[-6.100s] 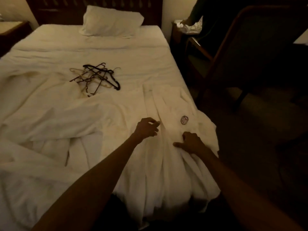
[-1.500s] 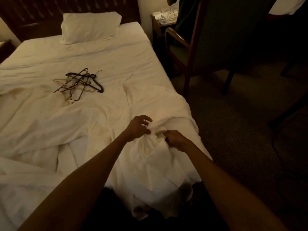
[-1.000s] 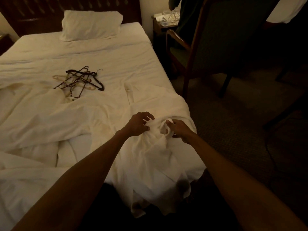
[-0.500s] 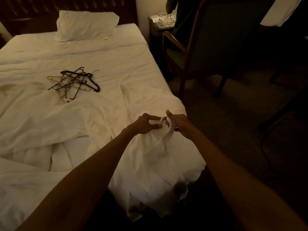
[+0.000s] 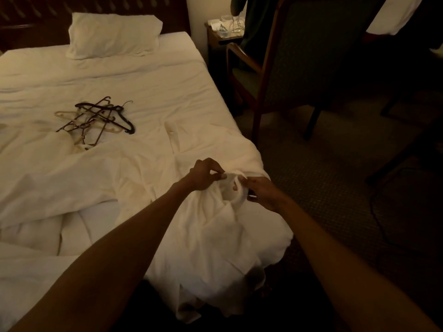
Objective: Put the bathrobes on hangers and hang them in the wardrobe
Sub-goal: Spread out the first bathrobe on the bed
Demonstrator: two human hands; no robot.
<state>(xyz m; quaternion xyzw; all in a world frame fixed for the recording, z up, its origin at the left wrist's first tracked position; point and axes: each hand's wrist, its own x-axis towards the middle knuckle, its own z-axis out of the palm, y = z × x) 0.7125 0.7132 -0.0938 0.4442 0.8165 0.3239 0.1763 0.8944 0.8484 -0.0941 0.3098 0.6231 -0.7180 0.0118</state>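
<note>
**Item:** bathrobe (image 5: pixel 215 236), white, heaped at near corner of bed (image 5: pixel 155 75), hem spilling over the edge.
**Change vs. a sec ago:** both hands have lifted a curved band of cloth (image 5: pixel 236 185) clear of the heap. Poss. the collar or hang loop; too dim to say.
**Meaning:** neck end prob. found, robe near ready for a hanger.
**Left hand (image 5: pixel 205 174):** fingers curled, pinching the band's left end.
**Right hand (image 5: pixel 261 192):** thumb and fingers pinching its right end.
**Hangers (image 5: pixel 96 118):** tangled pile mid-bed, well apart from the hands, untouched.

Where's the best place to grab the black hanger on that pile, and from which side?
Take the black hanger by the arm jutting out at the pile's right edge, coming from the right. That arm lies over bare sheet, clear of the other tangled hangers, so it should probably lift free.
</note>
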